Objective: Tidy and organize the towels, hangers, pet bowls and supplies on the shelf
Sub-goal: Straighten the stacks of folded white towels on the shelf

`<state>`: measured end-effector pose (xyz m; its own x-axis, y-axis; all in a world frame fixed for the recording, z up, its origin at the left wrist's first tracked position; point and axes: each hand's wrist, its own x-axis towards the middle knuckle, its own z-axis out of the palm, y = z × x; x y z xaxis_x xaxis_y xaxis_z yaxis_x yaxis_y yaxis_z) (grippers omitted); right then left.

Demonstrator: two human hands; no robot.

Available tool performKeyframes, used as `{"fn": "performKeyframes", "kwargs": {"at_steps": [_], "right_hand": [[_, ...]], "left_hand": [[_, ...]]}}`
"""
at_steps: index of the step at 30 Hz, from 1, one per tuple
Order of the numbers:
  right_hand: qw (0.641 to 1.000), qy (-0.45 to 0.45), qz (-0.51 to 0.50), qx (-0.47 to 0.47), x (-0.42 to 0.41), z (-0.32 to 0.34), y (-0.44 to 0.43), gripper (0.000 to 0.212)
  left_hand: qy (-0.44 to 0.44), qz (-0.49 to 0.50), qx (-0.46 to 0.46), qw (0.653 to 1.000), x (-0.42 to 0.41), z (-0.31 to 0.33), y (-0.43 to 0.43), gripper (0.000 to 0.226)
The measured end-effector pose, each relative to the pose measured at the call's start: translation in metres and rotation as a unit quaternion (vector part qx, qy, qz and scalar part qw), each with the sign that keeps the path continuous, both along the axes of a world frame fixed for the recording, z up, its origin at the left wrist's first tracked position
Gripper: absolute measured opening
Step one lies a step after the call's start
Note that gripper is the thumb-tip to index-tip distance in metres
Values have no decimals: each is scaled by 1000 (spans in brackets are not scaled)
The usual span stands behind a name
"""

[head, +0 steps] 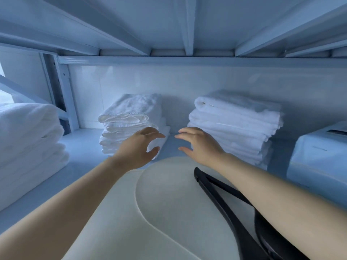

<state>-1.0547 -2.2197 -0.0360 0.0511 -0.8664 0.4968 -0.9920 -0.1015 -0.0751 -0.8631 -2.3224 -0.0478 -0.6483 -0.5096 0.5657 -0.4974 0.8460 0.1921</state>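
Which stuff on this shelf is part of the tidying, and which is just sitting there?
Part of the tidying:
- three white towel stacks: left, middle, right
- black hangers
- cream pet bowl
- left hand and right hand, both open, holding nothing

Just there:
- white box at the right; what it is I cannot tell
- shelf frame

Single head cam on me, wide-angle, pushed in close under the upper shelf (187, 25), facing the back wall. Ribs overhead at 12 o'clock, shelf deck (82, 147) below, my forearms entering from 6.
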Motion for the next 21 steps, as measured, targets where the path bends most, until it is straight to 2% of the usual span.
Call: {"fn": "performKeyframes", "kwargs": {"at_steps": [12,21], "right_hand": [[995,55,-70,-39,-102,50,101,40],[994,58,-75,-57,-162,62,141,67]], "left_hand": [[12,-86,-21,996,-134,22,81,39],[62,-59,-64,994,-194,36,127,45]]}}
